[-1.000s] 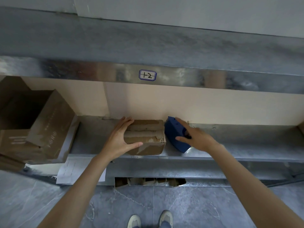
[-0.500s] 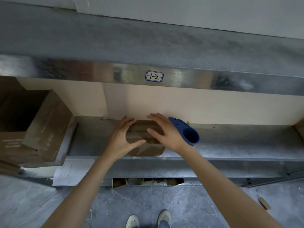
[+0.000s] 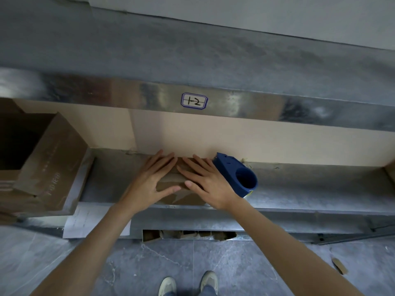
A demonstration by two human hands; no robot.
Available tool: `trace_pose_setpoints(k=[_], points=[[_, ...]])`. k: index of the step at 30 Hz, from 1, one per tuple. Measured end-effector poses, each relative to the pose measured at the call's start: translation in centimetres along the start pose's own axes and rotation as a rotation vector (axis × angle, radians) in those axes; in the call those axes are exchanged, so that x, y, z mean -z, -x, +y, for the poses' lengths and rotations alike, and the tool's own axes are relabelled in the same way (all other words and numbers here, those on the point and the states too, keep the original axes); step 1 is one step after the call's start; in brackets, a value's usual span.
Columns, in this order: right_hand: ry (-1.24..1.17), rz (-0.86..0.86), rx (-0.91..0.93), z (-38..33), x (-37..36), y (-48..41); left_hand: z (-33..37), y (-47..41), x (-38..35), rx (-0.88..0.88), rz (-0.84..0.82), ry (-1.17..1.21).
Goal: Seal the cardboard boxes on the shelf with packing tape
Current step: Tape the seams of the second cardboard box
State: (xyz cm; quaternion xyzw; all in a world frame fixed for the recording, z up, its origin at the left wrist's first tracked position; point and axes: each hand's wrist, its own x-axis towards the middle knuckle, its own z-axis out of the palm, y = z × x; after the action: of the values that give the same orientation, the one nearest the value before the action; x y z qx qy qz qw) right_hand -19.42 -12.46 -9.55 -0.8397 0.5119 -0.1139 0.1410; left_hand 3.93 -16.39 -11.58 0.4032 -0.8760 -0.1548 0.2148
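Observation:
A small brown cardboard box (image 3: 171, 184) sits on the metal shelf (image 3: 310, 184), near its front edge. My left hand (image 3: 149, 182) lies flat on the box's left half with straight fingers. My right hand (image 3: 205, 182) lies flat on its right half, fingers spread. Both hands cover most of the box top. A blue tape dispenser (image 3: 237, 174) stands on the shelf just right of my right hand, free of both hands.
A larger open cardboard box (image 3: 49, 163) leans on the shelf's left end. A label reading 1-2 (image 3: 194, 101) is on the upper shelf beam. White paper (image 3: 85, 221) hangs below the shelf edge. My shoes (image 3: 188, 283) stand on the grey floor.
My right hand left the blue tape dispenser and moved left onto the box top. My left hand shifted from gripping the box's side to lying flat on top.

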Motion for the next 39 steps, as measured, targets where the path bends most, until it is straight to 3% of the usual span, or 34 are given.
trace_pose_setpoints(k=[4,11,19,24,29,33,39], points=[[0.029,-0.003,0.005,0.3,-0.2,-0.2,-0.6,-0.1,0.4,-0.066,-0.077,-0.143],[0.005,0.122,0.02,0.5,-1.1,-0.1,-0.1,0.1,-0.1,-0.045,0.015,-0.057],[-0.593,0.469,-0.209,-0.7,-2.7,-0.6,1.3,-0.3,-1.7,0.227,0.263,0.314],[-0.776,0.505,-0.33,-1.3,-2.7,-0.5,1.4,-0.3,-2.0,0.328,0.312,0.44],[-0.929,0.435,-0.395,-1.5,-2.3,-0.3,1.4,-0.2,-1.9,0.352,0.286,0.49],[-0.89,0.372,-0.372,-1.3,-1.8,0.0,1.0,0.0,-1.5,0.321,0.209,0.449],[-0.493,0.266,-0.224,0.6,-1.6,0.3,0.3,0.3,-0.3,0.221,0.04,0.191]])
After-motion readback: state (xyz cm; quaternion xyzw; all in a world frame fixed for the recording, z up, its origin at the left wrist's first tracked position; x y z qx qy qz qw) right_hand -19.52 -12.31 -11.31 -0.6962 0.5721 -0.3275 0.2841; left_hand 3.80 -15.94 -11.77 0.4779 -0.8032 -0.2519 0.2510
